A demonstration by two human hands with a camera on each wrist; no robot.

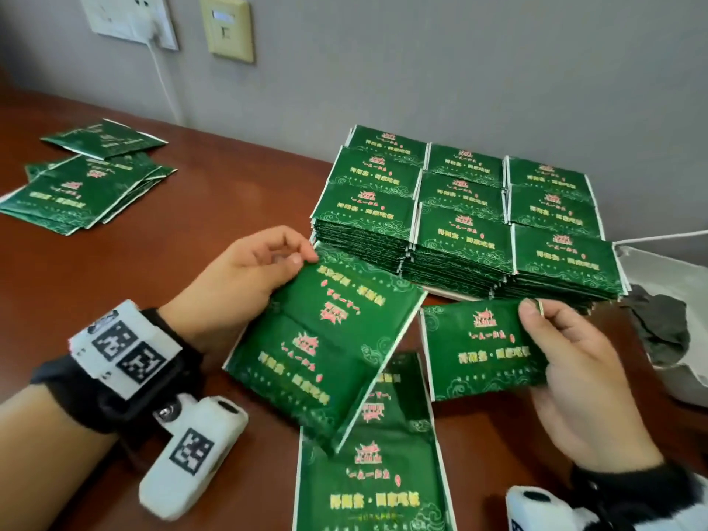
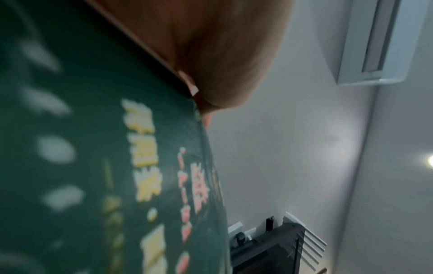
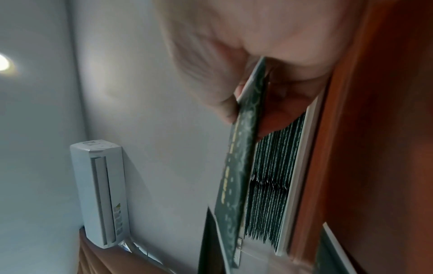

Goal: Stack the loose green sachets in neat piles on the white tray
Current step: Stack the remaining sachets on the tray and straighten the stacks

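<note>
Tall piles of green sachets (image 1: 463, 220) stand in rows on the white tray (image 1: 452, 293), whose rim shows only at the front. My left hand (image 1: 249, 270) grips a few overlapping green sachets (image 1: 325, 346) by their far edge, tilted above the table. My right hand (image 1: 567, 362) pinches a single green sachet (image 1: 482, 350) at its right end, just in front of the tray. In the right wrist view that sachet (image 3: 239, 176) is edge-on beside the pile edges (image 3: 274, 181). The left wrist view is filled by the blurred held sachets (image 2: 105, 157).
More loose sachets (image 1: 367, 465) lie on the brown table near me, and a scattered heap (image 1: 92, 185) sits at the far left. A white bag (image 1: 674, 312) with dark contents lies right of the tray. A grey wall with sockets (image 1: 130, 17) backs the table.
</note>
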